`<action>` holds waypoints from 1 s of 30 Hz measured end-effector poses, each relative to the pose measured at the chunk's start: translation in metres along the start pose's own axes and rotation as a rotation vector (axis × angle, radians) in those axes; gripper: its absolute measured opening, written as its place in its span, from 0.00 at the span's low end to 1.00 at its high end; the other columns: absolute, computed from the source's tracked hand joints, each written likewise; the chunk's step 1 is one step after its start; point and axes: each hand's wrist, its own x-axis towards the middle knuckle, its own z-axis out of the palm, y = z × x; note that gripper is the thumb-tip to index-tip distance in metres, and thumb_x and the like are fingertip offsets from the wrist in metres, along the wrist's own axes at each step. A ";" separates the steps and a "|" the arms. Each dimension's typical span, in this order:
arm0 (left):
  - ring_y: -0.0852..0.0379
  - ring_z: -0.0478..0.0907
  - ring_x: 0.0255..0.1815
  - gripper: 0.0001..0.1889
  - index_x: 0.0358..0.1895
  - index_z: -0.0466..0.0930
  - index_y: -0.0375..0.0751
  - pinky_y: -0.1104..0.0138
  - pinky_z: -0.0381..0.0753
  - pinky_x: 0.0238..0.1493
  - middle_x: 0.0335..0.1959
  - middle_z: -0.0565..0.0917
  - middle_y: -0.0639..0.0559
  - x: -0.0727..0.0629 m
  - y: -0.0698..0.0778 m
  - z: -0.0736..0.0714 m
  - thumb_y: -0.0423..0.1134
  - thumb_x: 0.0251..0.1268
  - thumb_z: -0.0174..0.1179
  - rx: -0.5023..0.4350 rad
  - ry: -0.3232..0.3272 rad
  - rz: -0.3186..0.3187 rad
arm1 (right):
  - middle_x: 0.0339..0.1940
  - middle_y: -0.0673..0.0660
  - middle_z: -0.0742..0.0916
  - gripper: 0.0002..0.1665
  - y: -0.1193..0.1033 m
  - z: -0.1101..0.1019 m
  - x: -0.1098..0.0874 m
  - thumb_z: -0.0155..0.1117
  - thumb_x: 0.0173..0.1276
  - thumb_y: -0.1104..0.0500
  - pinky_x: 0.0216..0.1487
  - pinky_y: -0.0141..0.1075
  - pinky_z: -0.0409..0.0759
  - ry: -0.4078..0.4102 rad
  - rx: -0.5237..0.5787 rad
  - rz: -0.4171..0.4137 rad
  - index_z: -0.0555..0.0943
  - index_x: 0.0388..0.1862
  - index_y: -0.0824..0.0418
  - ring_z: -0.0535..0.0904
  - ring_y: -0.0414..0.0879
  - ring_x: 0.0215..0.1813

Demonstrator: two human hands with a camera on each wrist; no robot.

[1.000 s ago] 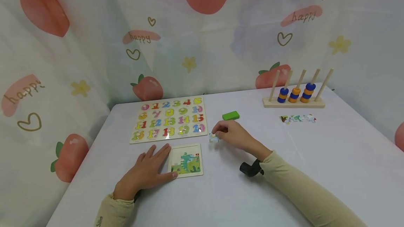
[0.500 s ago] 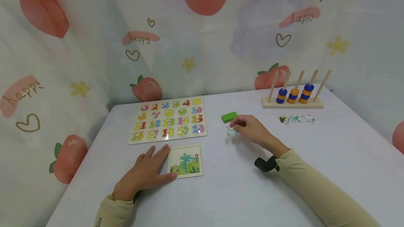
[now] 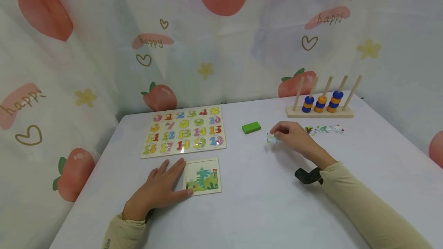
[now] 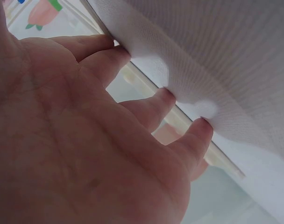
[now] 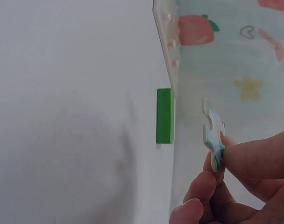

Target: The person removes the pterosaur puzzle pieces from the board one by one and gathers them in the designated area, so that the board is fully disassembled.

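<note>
My right hand pinches a jigsaw puzzle piece between thumb and fingers, held over the table to the right of the green block. In the right wrist view the piece stands on edge, its notch and knob showing. My left hand lies with fingers spread at the left side of a framed dinosaur puzzle; thumb at its lower left corner, a fingertip by its upper left. The frame's upper part is bare; green scenery and a dinosaur fill the lower part. The left wrist view shows the palm and straight fingers.
A number board lies behind the frame. A green block is right of it. Joined puzzle pieces lie beyond my right hand, before a wooden bead abacus. A patterned curtain closes the back.
My right hand has moved right across the table with the puzzle piece, from beside the number board to past the green block. The left hand has stayed at the frame.
</note>
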 end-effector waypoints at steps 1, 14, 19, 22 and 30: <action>0.31 0.46 0.86 0.55 0.88 0.56 0.47 0.32 0.47 0.79 0.86 0.59 0.45 0.000 -0.001 0.000 0.70 0.65 0.68 0.002 0.001 0.000 | 0.52 0.65 0.87 0.12 0.001 -0.003 -0.001 0.56 0.82 0.67 0.46 0.40 0.78 0.002 -0.001 0.003 0.85 0.53 0.70 0.77 0.54 0.49; 0.31 0.47 0.86 0.54 0.87 0.57 0.46 0.32 0.48 0.79 0.86 0.60 0.44 0.000 -0.003 0.000 0.70 0.66 0.68 0.011 0.013 0.008 | 0.54 0.67 0.87 0.14 0.025 -0.034 -0.009 0.54 0.83 0.67 0.47 0.37 0.78 0.025 -0.057 0.046 0.84 0.56 0.72 0.77 0.54 0.51; 0.31 0.46 0.86 0.54 0.87 0.56 0.46 0.32 0.48 0.79 0.86 0.60 0.44 0.000 -0.004 0.001 0.70 0.66 0.67 0.006 0.010 0.010 | 0.55 0.68 0.86 0.14 0.032 -0.041 -0.012 0.54 0.83 0.66 0.46 0.35 0.79 0.022 -0.067 0.070 0.84 0.57 0.72 0.77 0.55 0.51; 0.31 0.47 0.86 0.55 0.87 0.56 0.46 0.32 0.48 0.79 0.86 0.60 0.44 0.000 -0.003 0.001 0.70 0.66 0.67 0.005 0.012 0.014 | 0.56 0.68 0.86 0.15 0.038 -0.046 -0.014 0.53 0.84 0.67 0.46 0.33 0.79 0.022 -0.078 0.085 0.83 0.58 0.72 0.78 0.56 0.52; 0.31 0.47 0.86 0.54 0.87 0.57 0.45 0.33 0.48 0.79 0.86 0.60 0.44 -0.001 -0.001 -0.001 0.69 0.66 0.67 0.004 0.006 0.007 | 0.56 0.70 0.85 0.15 0.055 -0.064 -0.020 0.53 0.83 0.66 0.44 0.34 0.79 0.047 -0.124 0.130 0.83 0.57 0.72 0.77 0.57 0.51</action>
